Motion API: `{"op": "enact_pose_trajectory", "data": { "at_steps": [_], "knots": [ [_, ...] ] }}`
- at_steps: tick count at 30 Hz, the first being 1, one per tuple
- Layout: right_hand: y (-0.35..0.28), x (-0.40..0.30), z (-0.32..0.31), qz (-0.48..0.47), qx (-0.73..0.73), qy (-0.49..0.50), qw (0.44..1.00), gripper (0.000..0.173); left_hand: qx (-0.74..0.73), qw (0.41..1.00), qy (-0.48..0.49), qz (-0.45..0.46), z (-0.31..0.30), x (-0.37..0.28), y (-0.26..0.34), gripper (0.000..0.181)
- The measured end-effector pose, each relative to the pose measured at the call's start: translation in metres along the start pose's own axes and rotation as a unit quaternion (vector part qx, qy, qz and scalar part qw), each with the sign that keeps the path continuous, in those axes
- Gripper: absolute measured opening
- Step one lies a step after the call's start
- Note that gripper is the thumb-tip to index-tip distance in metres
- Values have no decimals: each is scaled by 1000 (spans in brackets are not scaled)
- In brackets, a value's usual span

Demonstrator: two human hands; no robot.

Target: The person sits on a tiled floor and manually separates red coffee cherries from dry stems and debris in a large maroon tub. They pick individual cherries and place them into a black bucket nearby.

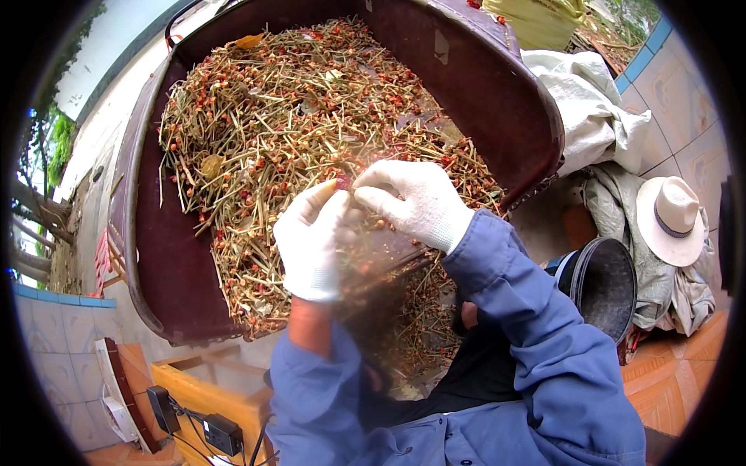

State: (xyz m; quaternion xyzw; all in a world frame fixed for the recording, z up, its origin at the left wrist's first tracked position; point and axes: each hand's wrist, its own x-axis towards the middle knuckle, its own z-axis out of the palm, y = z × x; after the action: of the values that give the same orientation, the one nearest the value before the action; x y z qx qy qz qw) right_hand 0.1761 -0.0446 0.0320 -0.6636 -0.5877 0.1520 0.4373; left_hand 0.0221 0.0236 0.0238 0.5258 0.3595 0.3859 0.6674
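Note:
A heap of dried stems with small red and orange bits (256,128) lies in a dark red tub with raised walls (175,268). Over the near part of the heap, my left hand (317,239) and my right hand (414,204) are held close together, both in white knit gloves. Thumb and forefinger are pinched on each hand. A small reddish piece (344,182) shows at the fingertips between them; whether either hand holds it, I cannot tell. Part of the view below the hands is blurred.
More stems and red bits (422,314) lie on the ground below the tub's near edge. A black bucket (606,291), a pale hat (670,221) and white sacks (588,105) stand or lie at the right. A wooden frame (215,396) with black adapters and cables is at lower left.

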Motion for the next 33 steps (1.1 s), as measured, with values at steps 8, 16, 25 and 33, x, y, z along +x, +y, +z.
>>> {"op": "enact_pose_trajectory", "data": {
  "at_steps": [8, 16, 25, 33],
  "knots": [
    [-1, -3, 6, 64, 85, -1, 994, 18, -49, 998, -15, -25, -3, 1, -4, 29],
    [6, -1, 2, 93, 153, -52, 982, 22, -37, 999, -16, 0, -4, 1, -3, 25],
    [4, -3, 3, 148, 255, -74, 953, 22, -11, 1000, -16, 11, -9, -1, -2, 21],
    [-13, -9, 12, 51, -12, 24, 998, 15, 29, 998, -9, 53, -8, -3, -4, 18]
  ]
}}
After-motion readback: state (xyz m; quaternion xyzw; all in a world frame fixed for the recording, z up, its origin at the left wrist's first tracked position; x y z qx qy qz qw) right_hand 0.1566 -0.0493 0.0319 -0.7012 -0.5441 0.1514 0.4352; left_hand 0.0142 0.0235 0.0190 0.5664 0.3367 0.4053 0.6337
